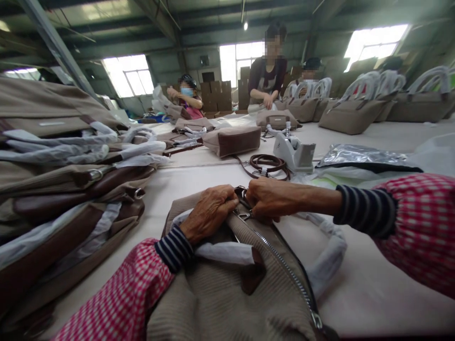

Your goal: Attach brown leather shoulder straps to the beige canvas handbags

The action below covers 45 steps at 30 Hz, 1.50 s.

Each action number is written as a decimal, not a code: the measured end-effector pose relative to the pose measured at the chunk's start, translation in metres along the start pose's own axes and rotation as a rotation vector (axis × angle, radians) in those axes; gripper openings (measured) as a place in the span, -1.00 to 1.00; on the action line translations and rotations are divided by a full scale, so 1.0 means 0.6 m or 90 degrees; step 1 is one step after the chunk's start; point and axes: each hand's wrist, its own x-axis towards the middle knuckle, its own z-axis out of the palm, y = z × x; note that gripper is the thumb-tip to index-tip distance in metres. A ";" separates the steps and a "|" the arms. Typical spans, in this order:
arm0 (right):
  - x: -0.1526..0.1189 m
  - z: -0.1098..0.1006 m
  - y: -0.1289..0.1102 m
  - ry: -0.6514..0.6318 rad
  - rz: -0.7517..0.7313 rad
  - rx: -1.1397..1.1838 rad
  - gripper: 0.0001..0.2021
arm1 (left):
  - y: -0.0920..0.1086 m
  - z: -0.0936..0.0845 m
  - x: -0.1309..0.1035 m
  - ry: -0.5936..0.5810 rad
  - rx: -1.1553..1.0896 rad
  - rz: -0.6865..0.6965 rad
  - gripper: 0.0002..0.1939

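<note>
A taupe ribbed handbag (213,293) lies on the table in front of me, its long metal zipper (280,258) running along the top edge. At the far end of that zipper, my left hand (213,208) is closed on the bag's edge. My right hand (268,199) is a fist at the same end, beside a metal zipper pull (245,216); its fingertips and what they pinch are hidden. One handle wrapped in white paper (225,253) passes under my left wrist. The other wrapped handle (329,253) rests on the table to the right.
Stacked taupe bags (71,189) rise on the left. Ahead are a coiled brown strap (268,163), a tape dispenser (294,154) and a bag showing its brown base (236,140). Silver plastic packaging (359,156) lies right. Co-workers, including one person standing (268,78), handle bags across the table.
</note>
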 end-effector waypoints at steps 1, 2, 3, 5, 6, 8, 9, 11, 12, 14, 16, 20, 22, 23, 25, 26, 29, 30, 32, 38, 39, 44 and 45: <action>0.001 -0.001 0.000 -0.007 0.004 -0.001 -0.85 | -0.001 0.000 0.000 0.002 0.002 0.004 -0.78; 0.003 -0.003 -0.001 -0.013 0.009 -0.004 -0.85 | -0.002 0.001 0.000 0.005 0.006 0.007 -0.78; 0.004 -0.004 -0.003 -0.021 0.016 -0.006 -0.85 | -0.002 0.001 0.000 0.009 0.009 0.009 -0.78; 0.005 -0.005 -0.007 -0.030 0.028 -0.010 -0.86 | -0.004 0.002 0.001 0.016 0.015 0.007 -0.79; 0.006 -0.005 -0.011 -0.032 0.031 -0.012 -0.86 | -0.004 0.002 0.001 0.018 0.017 0.004 -0.79; 0.009 -0.005 -0.017 -0.031 0.037 -0.020 -0.87 | -0.004 0.003 0.002 0.017 0.022 -0.001 -0.81; 0.011 -0.005 -0.019 -0.030 0.041 -0.022 -0.87 | -0.004 0.003 0.002 0.015 0.024 -0.002 -0.81; 0.015 -0.004 -0.020 -0.027 0.042 -0.026 -0.88 | -0.003 0.003 0.002 0.016 0.033 -0.003 -0.81; 0.018 -0.003 -0.018 -0.024 0.034 -0.028 -0.88 | -0.003 0.004 0.002 0.015 0.038 -0.003 -0.81; 0.023 -0.001 -0.012 -0.011 0.001 -0.031 -0.89 | -0.002 0.004 0.003 0.013 0.046 -0.002 -0.81; 0.026 0.004 -0.005 0.009 -0.041 -0.042 -0.90 | -0.002 0.004 0.003 0.003 0.043 0.004 -0.82; 0.019 0.019 -0.004 0.072 -0.063 -0.136 -0.93 | -0.005 -0.007 0.002 -0.048 0.012 0.054 -0.82; 0.011 0.030 -0.011 0.110 -0.041 -0.194 -0.92 | -0.007 -0.014 -0.001 -0.080 0.017 0.072 -0.82; 0.008 0.036 -0.014 0.124 -0.026 -0.213 -0.91 | -0.007 -0.018 -0.003 -0.092 0.031 0.076 -0.82; 0.004 0.047 -0.017 0.145 -0.002 -0.233 -0.89 | -0.007 -0.021 -0.008 -0.102 0.080 0.080 -0.85; 0.004 0.052 -0.017 0.156 0.004 -0.238 -0.89 | -0.007 -0.020 -0.011 -0.099 0.110 0.081 -0.86; 0.005 0.064 -0.011 0.188 0.001 -0.248 -0.88 | -0.006 -0.014 -0.017 -0.075 0.191 0.092 -0.85; 0.006 0.067 -0.009 0.194 -0.002 -0.250 -0.87 | -0.006 -0.011 -0.019 -0.070 0.210 0.096 -0.86; 0.007 0.071 -0.005 0.196 -0.003 -0.254 -0.85 | -0.006 -0.008 -0.020 -0.070 0.233 0.107 -0.90; 0.009 0.077 0.000 0.204 -0.012 -0.276 -0.84 | -0.006 -0.008 -0.013 -0.091 0.252 0.106 -0.89; 0.010 0.078 0.000 0.206 -0.015 -0.278 -0.84 | -0.006 -0.007 -0.012 -0.091 0.260 0.099 -0.88; 0.012 0.081 0.001 0.211 -0.017 -0.284 -0.85 | -0.011 -0.002 -0.008 -0.111 0.296 0.096 -0.88; 0.012 0.081 0.001 0.212 -0.016 -0.285 -0.86 | -0.012 -0.002 -0.009 -0.113 0.296 0.101 -0.88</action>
